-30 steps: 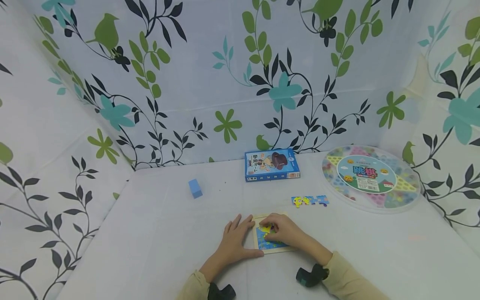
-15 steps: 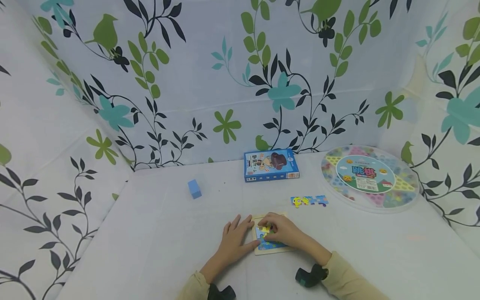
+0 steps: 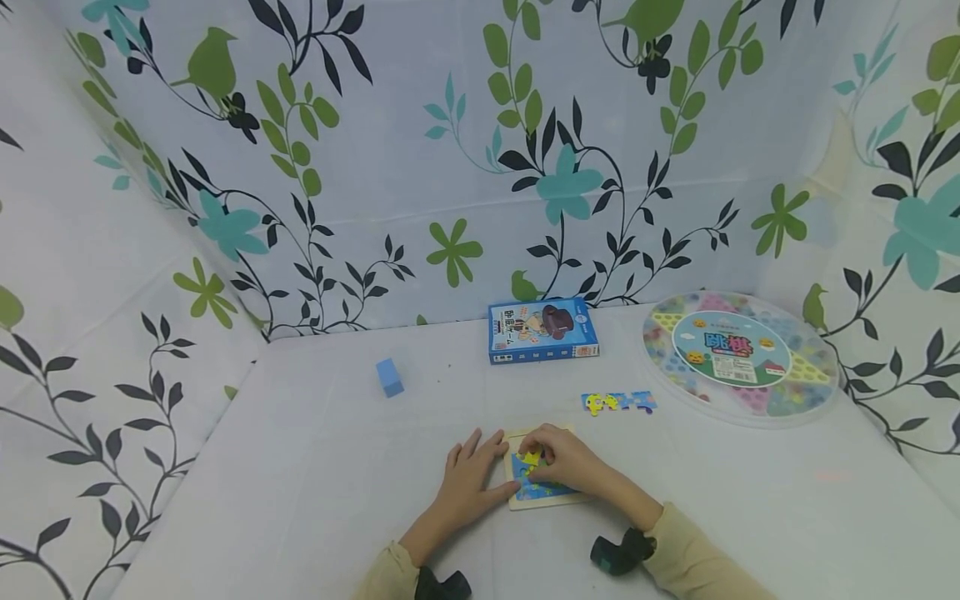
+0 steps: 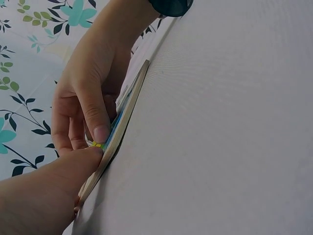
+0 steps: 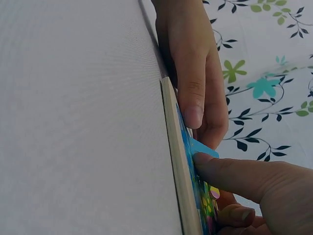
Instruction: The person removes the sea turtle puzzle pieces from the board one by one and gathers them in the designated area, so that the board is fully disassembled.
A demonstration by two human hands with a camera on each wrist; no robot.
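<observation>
A small jigsaw puzzle in a pale wooden frame (image 3: 551, 502) lies on the table, its picture mostly blue with yellow. My right hand (image 3: 572, 463) reaches over it from the right. Between its thumb and fingers is a puzzle piece (image 5: 205, 148), blue along the edge that shows and tilted up from the board. My left hand (image 3: 467, 485) rests at the frame's left side with fingers spread. Its thumb (image 5: 193, 115) lies over the puzzle close to that piece. In the left wrist view, the two thumbs come near each other above the wooden edge (image 4: 129, 111). The right fingers hide part of the puzzle.
Joined puzzle pieces (image 3: 618, 402) lie beyond the frame to the right. Farther back are a blue game box (image 3: 543, 331) and a round, clear-lidded board game case (image 3: 742, 358). A blue block (image 3: 390, 377) sits at the back left. Patterned cloth (image 3: 450, 150) hangs behind the table.
My left thumb has moved from the frame's lower left edge up onto the puzzle. The right hand stays over the board, with only slight finger movement.
</observation>
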